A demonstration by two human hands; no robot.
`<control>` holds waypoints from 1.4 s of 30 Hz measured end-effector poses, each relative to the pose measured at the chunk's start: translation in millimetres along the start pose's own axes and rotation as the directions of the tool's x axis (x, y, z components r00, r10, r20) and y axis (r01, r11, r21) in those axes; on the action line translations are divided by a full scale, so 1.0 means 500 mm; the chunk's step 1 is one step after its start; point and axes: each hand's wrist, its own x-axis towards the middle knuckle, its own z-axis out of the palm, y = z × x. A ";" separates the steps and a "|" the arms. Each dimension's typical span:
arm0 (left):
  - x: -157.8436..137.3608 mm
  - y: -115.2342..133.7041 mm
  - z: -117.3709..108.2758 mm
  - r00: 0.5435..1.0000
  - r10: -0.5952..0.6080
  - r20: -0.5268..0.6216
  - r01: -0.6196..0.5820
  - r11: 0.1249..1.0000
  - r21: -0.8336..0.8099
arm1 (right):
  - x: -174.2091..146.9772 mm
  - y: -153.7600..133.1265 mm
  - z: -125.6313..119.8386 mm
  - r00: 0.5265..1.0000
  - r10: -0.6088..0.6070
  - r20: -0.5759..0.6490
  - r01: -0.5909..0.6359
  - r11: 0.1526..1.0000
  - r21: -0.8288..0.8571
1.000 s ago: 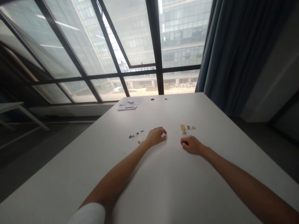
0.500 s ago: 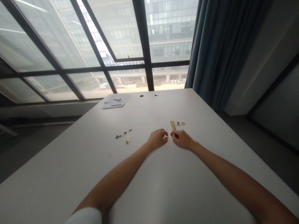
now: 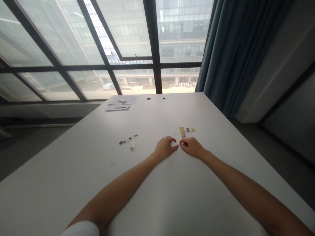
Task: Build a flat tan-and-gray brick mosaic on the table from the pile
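Observation:
Near the middle of the table, my left hand point(image 3: 166, 146) rests with its thumb and forefinger curved and a gap between their tips. Close on its right, my right hand point(image 3: 192, 146) pinches a small whitish piece point(image 3: 179, 144), whose shape is too small to make out. That piece sticks out toward the left fingertips; whether they touch it I cannot tell. Just beyond my right hand lies an L-shaped arrangement of flat yellow and dark grey pieces point(image 3: 181, 129). Several small dark and cream pieces point(image 3: 133, 147) are scattered to the left of my left hand.
White papers point(image 3: 118, 107) with a dark pen-like item lie at the table's far left. A round dark disc point(image 3: 149, 98) and a small dark item point(image 3: 164, 98) sit near the far edge. Windows stand behind the white table point(image 3: 152, 119), with a blue curtain point(image 3: 223, 59) at right.
The view has shifted slightly. My left thumb has moved a little toward my right hand, and the whitish piece between the hands shows more clearly. The scattered pieces lie as before.

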 end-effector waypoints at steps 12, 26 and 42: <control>0.005 0.009 0.011 0.999 -0.027 -0.031 0.027 1.000 0.012 | -0.006 0.006 0.001 0.998 -0.065 0.016 0.065 0.997 -0.037; 0.005 0.003 0.010 0.967 0.175 -0.186 -0.203 0.968 -0.145 | -0.003 0.011 0.006 0.991 -0.125 -0.039 0.125 0.992 0.009; 0.010 -0.007 0.003 0.986 0.143 -0.086 -0.151 0.983 -0.105 | -0.006 0.009 0.001 0.989 -0.141 -0.047 0.142 0.990 0.022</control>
